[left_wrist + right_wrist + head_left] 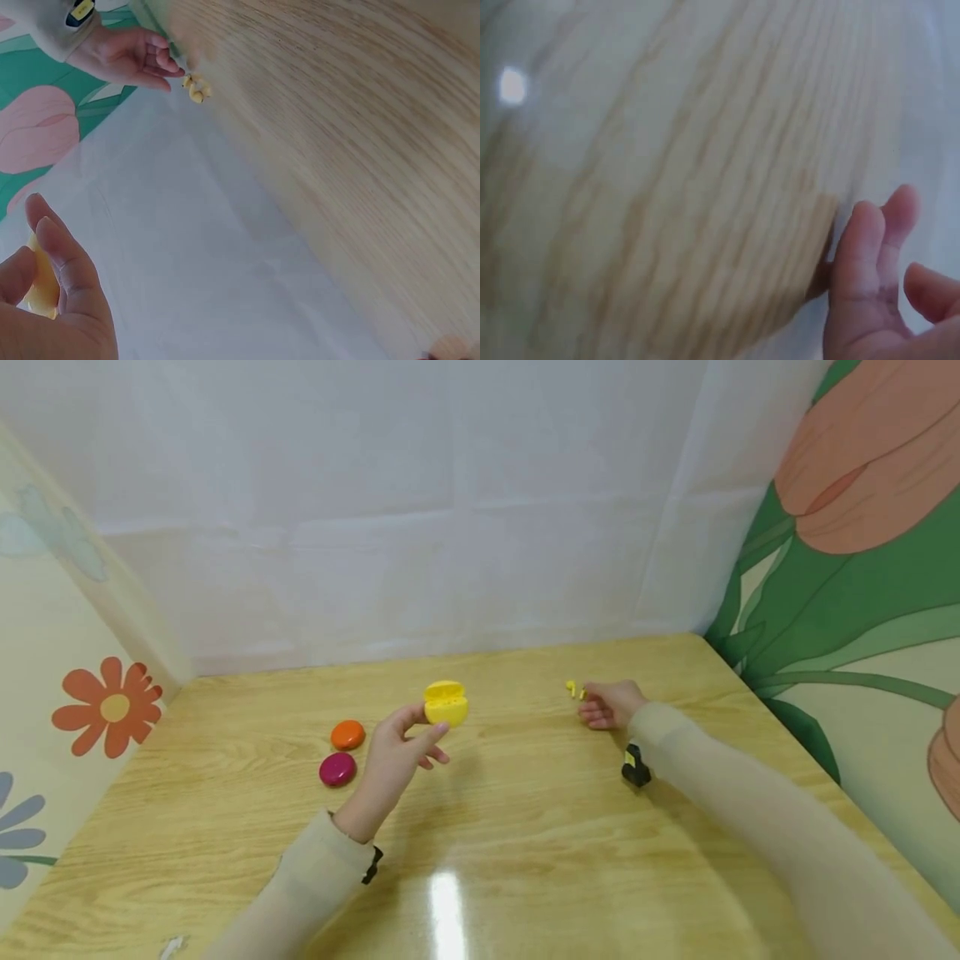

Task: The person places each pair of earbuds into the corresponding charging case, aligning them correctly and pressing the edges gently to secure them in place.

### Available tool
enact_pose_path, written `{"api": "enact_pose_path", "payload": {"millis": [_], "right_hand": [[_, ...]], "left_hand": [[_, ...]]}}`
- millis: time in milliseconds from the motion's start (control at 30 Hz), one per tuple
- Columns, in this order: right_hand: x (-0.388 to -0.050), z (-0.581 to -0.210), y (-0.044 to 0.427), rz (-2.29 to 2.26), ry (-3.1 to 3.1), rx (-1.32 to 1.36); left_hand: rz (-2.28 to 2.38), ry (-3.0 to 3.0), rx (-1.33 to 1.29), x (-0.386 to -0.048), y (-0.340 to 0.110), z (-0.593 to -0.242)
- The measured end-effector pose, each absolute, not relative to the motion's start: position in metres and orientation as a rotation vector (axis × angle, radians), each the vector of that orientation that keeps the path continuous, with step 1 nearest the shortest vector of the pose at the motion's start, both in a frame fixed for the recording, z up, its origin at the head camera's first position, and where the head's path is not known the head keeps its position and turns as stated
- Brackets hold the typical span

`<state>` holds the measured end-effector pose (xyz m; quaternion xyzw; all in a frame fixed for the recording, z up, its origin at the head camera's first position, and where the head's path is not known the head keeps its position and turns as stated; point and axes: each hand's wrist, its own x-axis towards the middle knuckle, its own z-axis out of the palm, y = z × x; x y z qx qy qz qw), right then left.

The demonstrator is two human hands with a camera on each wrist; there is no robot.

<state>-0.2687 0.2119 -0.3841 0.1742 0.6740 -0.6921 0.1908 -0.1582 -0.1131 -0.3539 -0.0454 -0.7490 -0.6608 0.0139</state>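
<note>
A yellow earbud case (pixel 446 710) with its lid raised is held up over the table by my left hand (pixel 397 760), thumb on the front and fingers behind. In the left wrist view, the same left hand (pixel 67 300) grips the case (pixel 43 281), which the fingers partly hide. My right hand (pixel 611 703) reaches down to two small yellow earbuds (pixel 572 687) at the back right, its fingertips at the nearer one. The right wrist view shows the right hand (pixel 877 292) with thumb and fingers apart; the earbuds are hidden there.
An orange round case (pixel 348 735) and a magenta round case (pixel 337 769) lie on the wooden table (pixel 525 827), left of the left hand. A white sheet (pixel 450 527) hangs behind the table's back edge. Flower-painted panels (pixel 885 710) flank both sides.
</note>
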Motion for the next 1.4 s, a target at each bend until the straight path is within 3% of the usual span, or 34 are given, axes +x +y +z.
{"api": "enact_pose_path", "payload": {"millis": [233,400,867,1400], "right_hand": [[-0.294,-0.409,0.218,-1.937,1.931,0.462],[-0.279,-0.386,0.205,-1.901,2.002,0.501],[-0.289,-0.393,0.206,-1.859,2.042,0.511],[-0.269,-0.382,0.216,-1.844,2.083,0.427]], "left_hand": [[-2.065,-2.339,-0.133,-0.159,-0.113,-0.354],[-2.069,-2.347,-0.124,-0.158,-0.113,-0.354],[-2.083,-2.365,-0.100,-0.156,-0.114,-0.354],[-2.082,-2.365,-0.108,-0.157,-0.114,-0.355]]}}
